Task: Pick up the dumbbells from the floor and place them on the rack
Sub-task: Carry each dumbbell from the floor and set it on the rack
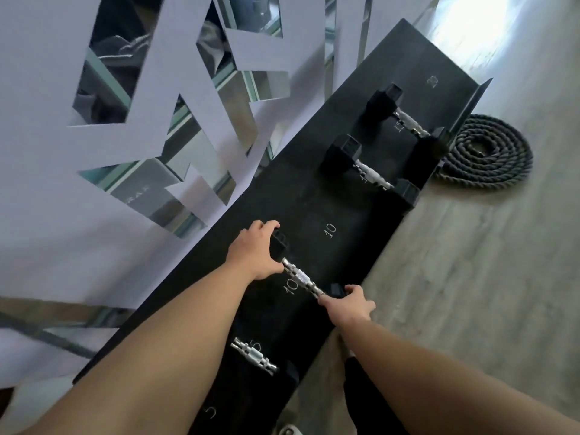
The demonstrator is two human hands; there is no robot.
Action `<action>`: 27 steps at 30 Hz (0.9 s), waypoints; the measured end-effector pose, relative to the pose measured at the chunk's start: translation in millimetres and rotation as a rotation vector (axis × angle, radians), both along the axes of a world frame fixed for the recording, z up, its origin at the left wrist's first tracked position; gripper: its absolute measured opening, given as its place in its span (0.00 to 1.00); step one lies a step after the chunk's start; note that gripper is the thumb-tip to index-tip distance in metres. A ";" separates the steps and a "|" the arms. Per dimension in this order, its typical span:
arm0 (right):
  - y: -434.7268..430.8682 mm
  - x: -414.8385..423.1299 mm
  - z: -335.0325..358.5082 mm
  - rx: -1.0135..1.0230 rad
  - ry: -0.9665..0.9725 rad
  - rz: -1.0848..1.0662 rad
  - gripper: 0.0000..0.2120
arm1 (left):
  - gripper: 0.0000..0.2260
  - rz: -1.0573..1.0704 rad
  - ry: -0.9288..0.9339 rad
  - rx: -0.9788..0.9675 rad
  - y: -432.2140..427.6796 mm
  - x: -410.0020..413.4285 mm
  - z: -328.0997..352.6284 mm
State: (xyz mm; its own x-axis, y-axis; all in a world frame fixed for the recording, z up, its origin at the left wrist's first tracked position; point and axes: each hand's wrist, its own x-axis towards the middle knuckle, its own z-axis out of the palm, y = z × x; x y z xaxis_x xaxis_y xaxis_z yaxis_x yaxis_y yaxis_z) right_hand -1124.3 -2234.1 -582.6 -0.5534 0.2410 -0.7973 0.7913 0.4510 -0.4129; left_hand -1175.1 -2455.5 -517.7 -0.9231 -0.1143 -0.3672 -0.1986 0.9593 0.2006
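A black dumbbell with a chrome handle [302,278] lies across the black rack [351,252] over a white "10" mark. My left hand [254,254] grips its far black head, and my right hand [350,302] grips its near head at the rack's front edge. Two larger dumbbells sit further along the rack, one [372,174] by a "15" mark and another [408,120] beyond it. A small dumbbell [255,356] rests near me by a "5" mark, partly hidden by my left forearm.
A coiled black battle rope [489,152] lies on the wood-look floor right of the rack's far end. A white wall with angular mirror cut-outs [125,89] runs along the rack's left side. My dark shoe shows at the bottom [361,387].
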 end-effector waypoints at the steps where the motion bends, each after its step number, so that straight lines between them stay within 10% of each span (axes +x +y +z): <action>1: 5.4 -13.4 -1.8 0.001 0.003 -0.003 0.39 | 0.41 0.003 0.000 0.005 5.7 -13.3 -3.2; 27: 81.9 -159.2 -60.6 -0.031 0.006 0.128 0.35 | 0.39 0.007 -0.159 -0.061 72.0 -155.6 -42.1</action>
